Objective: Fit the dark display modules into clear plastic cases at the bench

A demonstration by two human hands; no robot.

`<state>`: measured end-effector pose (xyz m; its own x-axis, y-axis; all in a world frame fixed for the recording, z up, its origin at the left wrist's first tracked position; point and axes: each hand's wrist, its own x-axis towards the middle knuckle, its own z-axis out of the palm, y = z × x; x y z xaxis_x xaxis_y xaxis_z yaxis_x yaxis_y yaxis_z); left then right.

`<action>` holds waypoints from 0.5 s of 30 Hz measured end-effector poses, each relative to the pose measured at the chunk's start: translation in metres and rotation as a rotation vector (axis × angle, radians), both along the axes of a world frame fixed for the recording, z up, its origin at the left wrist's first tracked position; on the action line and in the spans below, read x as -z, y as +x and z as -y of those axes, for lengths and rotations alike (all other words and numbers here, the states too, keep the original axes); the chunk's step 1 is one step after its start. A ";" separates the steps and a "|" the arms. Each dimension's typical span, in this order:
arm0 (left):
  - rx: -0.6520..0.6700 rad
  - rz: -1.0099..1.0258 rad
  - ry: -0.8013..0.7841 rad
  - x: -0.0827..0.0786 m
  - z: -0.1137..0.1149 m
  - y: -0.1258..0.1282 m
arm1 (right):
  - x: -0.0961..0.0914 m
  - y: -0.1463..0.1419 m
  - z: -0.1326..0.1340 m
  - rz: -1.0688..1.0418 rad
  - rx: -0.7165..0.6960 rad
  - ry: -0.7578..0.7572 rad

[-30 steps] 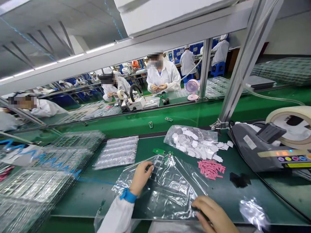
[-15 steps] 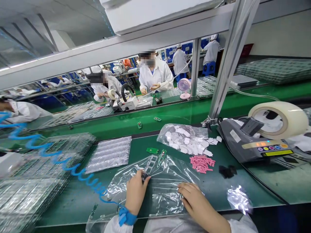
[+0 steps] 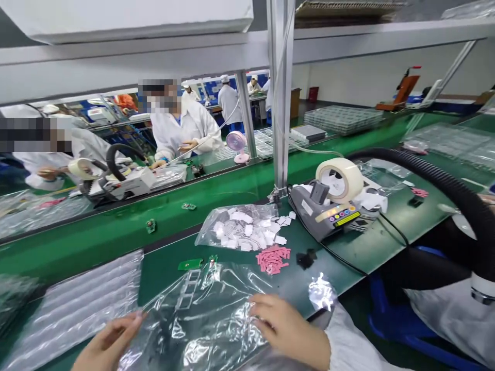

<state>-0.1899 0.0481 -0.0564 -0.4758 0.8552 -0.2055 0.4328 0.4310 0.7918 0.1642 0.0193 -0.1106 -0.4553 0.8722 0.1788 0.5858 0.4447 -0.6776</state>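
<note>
A large crumpled clear plastic bag lies on the green bench in front of me. My left hand rests at the bag's left edge with the fingers stretched out flat. My right hand lies on the bag's right side, fingers spread and pressing on the film. Just beyond the bag are a small green circuit board, a pile of pink pieces and a few black pieces.
A bag of white pads lies past the pink pile. A tape dispenser with a tape roll stands at the right, a black hose beyond it. Clear blister trays lie at the left. People in white coats work across the green conveyor.
The view has swung right. My left hand left the frame piece near the bag's top and moved down-left to the bag's edge, opening flat. My right hand stays on the bag.
</note>
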 end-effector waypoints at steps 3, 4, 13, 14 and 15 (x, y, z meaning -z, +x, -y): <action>0.123 -0.019 -0.115 -0.009 -0.007 0.018 | -0.005 0.060 -0.016 0.058 0.208 0.009; 0.202 -0.036 -0.133 -0.013 -0.010 0.035 | -0.003 0.081 -0.024 0.081 0.279 0.005; 0.995 0.113 -0.011 -0.047 -0.031 0.236 | 0.006 0.143 -0.044 -0.100 0.472 -0.009; 1.020 0.161 -0.028 -0.049 -0.032 0.253 | -0.002 0.143 -0.036 -0.165 0.480 0.003; 1.047 0.212 -0.050 -0.050 -0.034 0.268 | -0.009 0.144 -0.027 -0.237 0.478 0.015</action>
<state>0.0786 0.0820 -0.0067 0.5397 0.8058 -0.2437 0.4615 -0.0411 0.8862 0.3078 0.0461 -0.1013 0.0471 0.9690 0.2427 0.5571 0.1762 -0.8115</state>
